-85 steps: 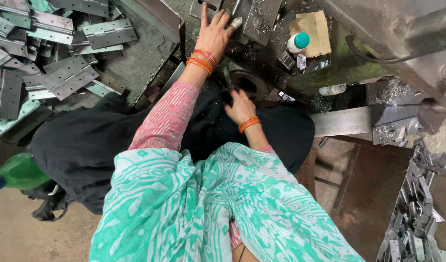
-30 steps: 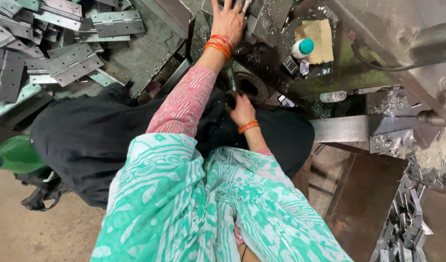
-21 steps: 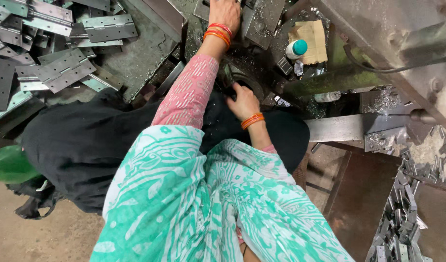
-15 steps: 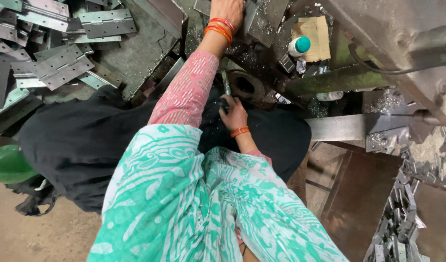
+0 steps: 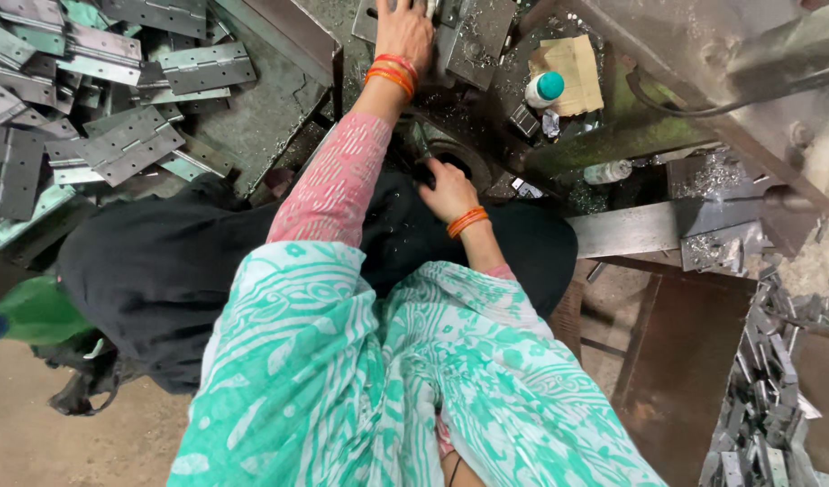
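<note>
My left hand [image 5: 403,32] reaches far forward and lies flat on a grey metal plate [image 5: 473,45] on the machine bed; its fingertips are cut off by the top edge. Orange bangles sit on that wrist. My right hand [image 5: 446,188], also with orange bangles, is lower and nearer, fingers curled around a dark metal lever [image 5: 421,144] beside a round dark opening [image 5: 464,162] in the machine.
A heap of grey hinges [image 5: 126,135] covers the tray at the left. A white bottle with a teal cap [image 5: 542,90] and a piece of cardboard [image 5: 572,63] lie on the machine. Small metal parts [image 5: 766,406] are piled at the lower right. Black cloth [image 5: 162,261] covers my lap.
My left hand has pushed further forward onto the plate. My right hand shifted slightly along the lever by the round opening. The view moved a little.
</note>
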{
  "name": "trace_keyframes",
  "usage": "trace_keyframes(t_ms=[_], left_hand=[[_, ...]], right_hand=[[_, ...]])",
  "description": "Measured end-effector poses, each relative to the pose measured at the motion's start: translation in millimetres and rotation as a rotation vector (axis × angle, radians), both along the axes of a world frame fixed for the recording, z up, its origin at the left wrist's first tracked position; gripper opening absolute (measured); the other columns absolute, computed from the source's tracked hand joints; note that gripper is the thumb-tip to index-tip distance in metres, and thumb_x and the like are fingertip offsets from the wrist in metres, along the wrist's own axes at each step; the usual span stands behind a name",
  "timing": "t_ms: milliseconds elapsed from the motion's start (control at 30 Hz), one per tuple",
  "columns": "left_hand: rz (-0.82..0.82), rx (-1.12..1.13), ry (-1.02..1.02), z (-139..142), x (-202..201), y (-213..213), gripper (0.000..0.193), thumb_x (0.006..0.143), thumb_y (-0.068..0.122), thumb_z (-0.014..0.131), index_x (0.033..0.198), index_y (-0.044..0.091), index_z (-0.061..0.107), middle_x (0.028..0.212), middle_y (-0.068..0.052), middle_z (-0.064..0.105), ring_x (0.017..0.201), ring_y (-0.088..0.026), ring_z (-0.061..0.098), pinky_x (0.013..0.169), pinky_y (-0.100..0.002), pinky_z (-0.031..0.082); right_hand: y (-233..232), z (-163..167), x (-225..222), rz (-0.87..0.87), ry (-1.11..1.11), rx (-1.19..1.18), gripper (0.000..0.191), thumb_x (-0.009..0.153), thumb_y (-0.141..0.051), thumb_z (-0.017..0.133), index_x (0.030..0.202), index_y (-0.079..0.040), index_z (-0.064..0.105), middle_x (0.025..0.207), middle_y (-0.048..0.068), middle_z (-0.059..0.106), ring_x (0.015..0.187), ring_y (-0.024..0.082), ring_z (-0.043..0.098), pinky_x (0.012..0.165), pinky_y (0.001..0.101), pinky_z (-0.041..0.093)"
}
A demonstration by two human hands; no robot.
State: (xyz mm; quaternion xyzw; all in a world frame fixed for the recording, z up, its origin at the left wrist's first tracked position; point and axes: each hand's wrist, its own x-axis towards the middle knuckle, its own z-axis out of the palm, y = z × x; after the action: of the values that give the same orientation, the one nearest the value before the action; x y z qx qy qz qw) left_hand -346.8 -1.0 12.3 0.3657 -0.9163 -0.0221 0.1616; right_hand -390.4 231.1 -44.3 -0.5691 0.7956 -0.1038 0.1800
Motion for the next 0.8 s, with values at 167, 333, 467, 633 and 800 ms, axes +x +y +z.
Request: trace_keyframes(t_ms=[167,333,467,633,800], left_hand=[[-0.058,-0.241,0.092,-20,45,35,0.037,0.091,0.026,0.058,0.116,0.007,0.078,0.126,-0.011,0.067,0.141,-0.037,0.037,0.114,-0.072,0.011],[-0.185,-0.159,0.029,-42,75,53,0.027,0.106,0.026,0.057,0.114,0.01,0.077,0.14,-0.009,0.063,0.15,-0.036,0.034,0.125,-0.067,0.01],[-0.163,-0.256,0.069,-50,66,41,0.028,0.099,0.026,0.058,0.108,0.009,0.078,0.135,-0.011,0.065,0.143,-0.037,0.039,0.12,-0.066,0.015],[-0.184,-0.282,0.2,-49,64,39,0.027,0.105,0.025,0.06,0.11,0.005,0.077,0.127,-0.006,0.067,0.139,-0.033,0.045,0.123,-0.061,0.021],[-0.199,-0.222,0.437,-31,83,56,0.021,0.091,0.012,0.069,0.109,0.004,0.076,0.126,-0.007,0.067,0.131,-0.03,0.051,0.119,-0.054,0.032]], right_hand=[[-7,9,3,-0.019,-0.017,0.051,0.047,0.085,-0.036,0.071,0.126,-0.015,0.065,0.109,0.018,0.068,0.108,0.04,0.065,0.089,0.0506,0.054],[-7,18,7,-0.059,-0.054,0.086,0.049,0.085,-0.037,0.07,0.13,-0.019,0.066,0.11,0.018,0.069,0.109,0.039,0.065,0.091,0.0502,0.053],[-6,16,3,-0.061,-0.08,0.068,0.051,0.086,-0.039,0.07,0.131,-0.017,0.064,0.116,0.019,0.069,0.113,0.039,0.063,0.093,0.05,0.052],[-3,11,-6,0.041,-0.149,-0.065,0.06,0.091,-0.045,0.068,0.136,-0.007,0.059,0.127,0.024,0.065,0.12,0.042,0.06,0.1,0.0491,0.048],[-15,21,-26,-0.02,-0.273,-0.216,0.049,0.095,-0.032,0.073,0.135,-0.007,0.062,0.129,0.019,0.068,0.108,0.031,0.071,0.094,0.0408,0.056]])
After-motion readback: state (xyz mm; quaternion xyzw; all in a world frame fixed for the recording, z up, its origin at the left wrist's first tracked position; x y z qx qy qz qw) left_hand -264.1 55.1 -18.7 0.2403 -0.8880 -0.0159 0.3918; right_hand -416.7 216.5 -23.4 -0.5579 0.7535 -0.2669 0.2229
